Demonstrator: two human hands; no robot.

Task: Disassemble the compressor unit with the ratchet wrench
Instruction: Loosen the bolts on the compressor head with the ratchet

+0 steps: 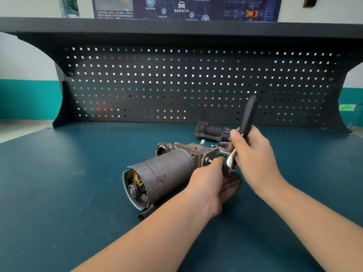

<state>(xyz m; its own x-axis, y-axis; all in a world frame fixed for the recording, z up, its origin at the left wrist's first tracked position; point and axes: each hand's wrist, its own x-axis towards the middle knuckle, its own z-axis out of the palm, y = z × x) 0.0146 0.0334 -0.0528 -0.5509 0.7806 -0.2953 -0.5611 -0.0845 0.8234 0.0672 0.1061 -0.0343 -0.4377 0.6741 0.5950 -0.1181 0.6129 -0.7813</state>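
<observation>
Compressor unit (167, 173) lies on the bench, just left of our grips. Right hand (253, 154) clamps the ratchet wrench (246, 122) handle; left hand (212, 179) cups the housing end, thumb by the bolt. Mid-loosening, we judge; next swing needs a steady head.

compressor unit (169, 173) lies mid-bench (59, 193), a bit right of centre. Another part (212, 132) lies behind it near the back edge, just before the pegboard (176, 85).
</observation>
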